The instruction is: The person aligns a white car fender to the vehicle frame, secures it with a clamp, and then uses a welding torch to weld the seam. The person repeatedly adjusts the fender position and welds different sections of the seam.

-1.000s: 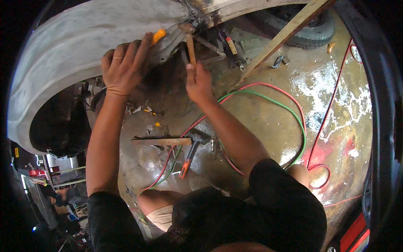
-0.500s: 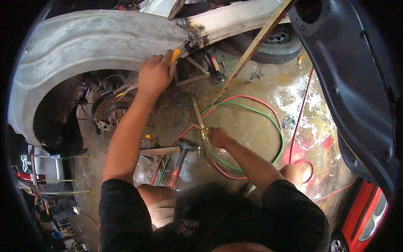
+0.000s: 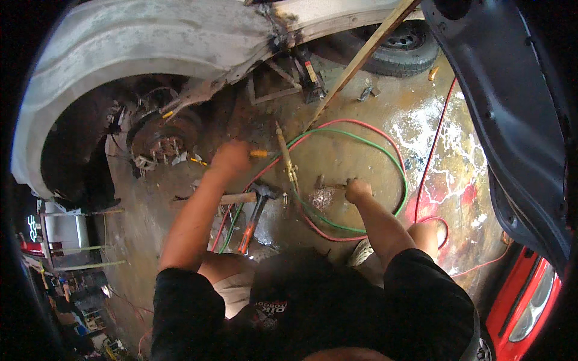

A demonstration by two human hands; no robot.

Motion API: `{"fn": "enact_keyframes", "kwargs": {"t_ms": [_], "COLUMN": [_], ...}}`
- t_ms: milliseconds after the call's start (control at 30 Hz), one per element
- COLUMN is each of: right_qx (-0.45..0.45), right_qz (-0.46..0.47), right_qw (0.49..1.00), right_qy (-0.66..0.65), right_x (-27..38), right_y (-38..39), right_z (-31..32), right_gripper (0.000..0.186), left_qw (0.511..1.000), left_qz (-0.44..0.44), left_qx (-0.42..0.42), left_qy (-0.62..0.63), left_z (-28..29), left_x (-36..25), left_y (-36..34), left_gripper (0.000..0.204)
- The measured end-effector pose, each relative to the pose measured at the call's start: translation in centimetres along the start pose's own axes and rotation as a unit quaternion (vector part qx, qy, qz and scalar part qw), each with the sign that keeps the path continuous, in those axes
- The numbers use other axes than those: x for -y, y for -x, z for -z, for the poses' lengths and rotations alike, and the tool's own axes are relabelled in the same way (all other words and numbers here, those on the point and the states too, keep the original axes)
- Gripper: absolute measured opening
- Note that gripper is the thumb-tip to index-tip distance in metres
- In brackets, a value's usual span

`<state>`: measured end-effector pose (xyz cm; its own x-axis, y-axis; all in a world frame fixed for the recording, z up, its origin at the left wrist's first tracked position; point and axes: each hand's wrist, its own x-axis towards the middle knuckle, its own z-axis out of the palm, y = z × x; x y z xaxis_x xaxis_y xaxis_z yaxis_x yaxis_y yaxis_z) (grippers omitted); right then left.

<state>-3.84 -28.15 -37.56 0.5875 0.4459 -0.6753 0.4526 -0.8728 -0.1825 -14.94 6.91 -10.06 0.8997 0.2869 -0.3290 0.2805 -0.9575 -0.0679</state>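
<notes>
My left hand, blurred by motion, is closed on a yellow-handled tool; the tool's other end is hidden. It hangs over the floor, left of a brass gas torch. To the right, my right hand is closed on a thin tool that points left, apart from the torch. Its exact kind is too small to tell. Ahead of both hands stands the pale grey fender, with a blackened, scorched joint on its right side.
Red and green hoses loop across the floor beneath my right hand. A hammer with an orange handle lies near my knees. A wooden prop slants across on the right, beside a dark panel. A wheel hub shows under the fender.
My left hand has drawn back from the fender, down and nearer to me, with the yellow-handled tool. My right hand has moved right, away from the torch, with its thin tool.
</notes>
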Motion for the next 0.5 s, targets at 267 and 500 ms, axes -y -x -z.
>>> {"fn": "enact_keyframes", "kwargs": {"t_ms": [267, 500], "right_qx": [-0.034, 0.038], "right_qz": [-0.052, 0.010], "right_qw": [0.998, 0.999], "right_qy": [-0.025, -0.031], "right_x": [0.2, -0.5], "right_y": [-0.3, -2.7], "right_z": [0.0, -1.3], "right_gripper": [0.046, 0.046], "left_qw": [0.926, 0.910], "left_qz": [-0.011, -0.226], "left_qx": [0.313, 0.327], "left_qy": [0.212, 0.113], "left_z": [-17.9, -37.4], "left_x": [-0.9, 0.3], "left_y": [1.6, 1.6], "left_gripper": [0.034, 0.036]}}
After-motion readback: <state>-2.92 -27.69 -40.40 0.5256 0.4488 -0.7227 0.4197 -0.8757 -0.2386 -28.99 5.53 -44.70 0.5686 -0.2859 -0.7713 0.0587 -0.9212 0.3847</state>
